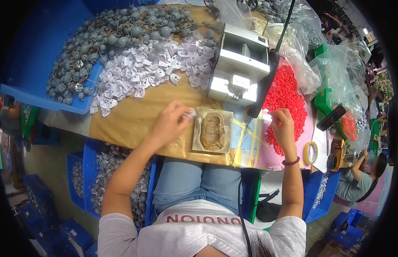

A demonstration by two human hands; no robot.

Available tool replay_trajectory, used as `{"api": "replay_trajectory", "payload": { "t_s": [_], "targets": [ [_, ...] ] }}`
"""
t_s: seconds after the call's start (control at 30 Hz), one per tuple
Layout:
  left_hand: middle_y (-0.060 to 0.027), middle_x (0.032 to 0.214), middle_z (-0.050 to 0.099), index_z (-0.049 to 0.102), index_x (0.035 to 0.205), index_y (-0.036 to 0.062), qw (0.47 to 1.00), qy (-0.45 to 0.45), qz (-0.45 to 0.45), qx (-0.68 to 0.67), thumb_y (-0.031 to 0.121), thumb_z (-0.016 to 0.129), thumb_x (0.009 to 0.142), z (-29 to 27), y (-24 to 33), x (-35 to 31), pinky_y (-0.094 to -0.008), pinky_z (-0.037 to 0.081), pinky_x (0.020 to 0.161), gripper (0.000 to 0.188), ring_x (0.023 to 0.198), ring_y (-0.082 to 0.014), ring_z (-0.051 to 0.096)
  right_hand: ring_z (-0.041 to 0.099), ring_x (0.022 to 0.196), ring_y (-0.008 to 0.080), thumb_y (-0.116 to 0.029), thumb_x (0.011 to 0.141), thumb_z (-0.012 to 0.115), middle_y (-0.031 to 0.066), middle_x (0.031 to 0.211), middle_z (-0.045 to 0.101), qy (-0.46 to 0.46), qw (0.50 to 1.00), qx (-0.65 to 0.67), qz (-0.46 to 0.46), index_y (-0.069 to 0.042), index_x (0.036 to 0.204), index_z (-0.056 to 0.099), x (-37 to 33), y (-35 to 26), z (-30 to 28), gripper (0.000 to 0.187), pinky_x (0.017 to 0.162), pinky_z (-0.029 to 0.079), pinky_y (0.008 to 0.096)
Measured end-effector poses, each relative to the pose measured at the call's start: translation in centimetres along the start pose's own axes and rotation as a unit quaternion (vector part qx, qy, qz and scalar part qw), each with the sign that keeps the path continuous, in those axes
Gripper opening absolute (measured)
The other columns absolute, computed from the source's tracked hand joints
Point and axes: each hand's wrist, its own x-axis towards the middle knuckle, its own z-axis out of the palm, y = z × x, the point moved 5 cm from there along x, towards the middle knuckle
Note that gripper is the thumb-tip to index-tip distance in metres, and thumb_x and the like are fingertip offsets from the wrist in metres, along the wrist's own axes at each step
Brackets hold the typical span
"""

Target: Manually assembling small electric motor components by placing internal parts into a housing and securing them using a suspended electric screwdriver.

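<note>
My left hand (171, 122) is closed in a pinch on a small white plastic part (190, 113), just left of a square metal mould block (199, 143). The block lies near the table's front edge, and its top has a rounded brownish recess. My right hand (283, 128), with a beaded bracelet at the wrist, is raised over the near left side of a heap of small red parts (289, 88). Its fingers are drawn together, and whatever may be in them is too small to make out. A pile of white plastic parts (141, 70) lies beyond my left hand.
Grey round pieces with wires (121, 32) spread behind the white pile, partly in a blue bin (31, 96). A white machine (239, 68) with a dark rod (271, 73) stands behind the block. Yellow tape (310, 153) lies at right. Another person (355, 184) sits far right.
</note>
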Motion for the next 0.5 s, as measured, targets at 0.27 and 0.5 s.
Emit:
{"api": "replay_trajectory", "payload": {
  "t_s": [0.27,0.5],
  "targets": [
    [-0.008,0.098,0.061,0.069,0.093,0.0054,0.985,-0.031,0.164,0.042,0.0,0.07,0.076,5.1,4.5,0.2,-0.0406,0.047,0.089,0.018,0.1,-0.0294,0.056,0.063,0.081,0.0183,0.012,0.084,0.066,0.0093,0.098,0.064,-0.069,0.977,0.186,-0.082,-0.001,0.109,0.069,0.6,-8.6,2.3,0.029,0.068,0.05,0.0277],
    [-0.0115,0.114,0.056,0.06,0.115,0.0072,0.997,-0.05,0.063,-0.001,0.004,0.072,0.077,4.7,3.9,0.8,-0.0411,0.043,0.1,0.04,0.113,-0.034,0.05,0.063,0.083,0.0274,-0.004,0.075,0.079,0.008,0.093,0.067,-0.041,0.949,0.143,-0.279,-0.006,0.091,0.065,0.6,-14.3,7.8,0.021,0.073,0.05,0.0375]
  ]
}}
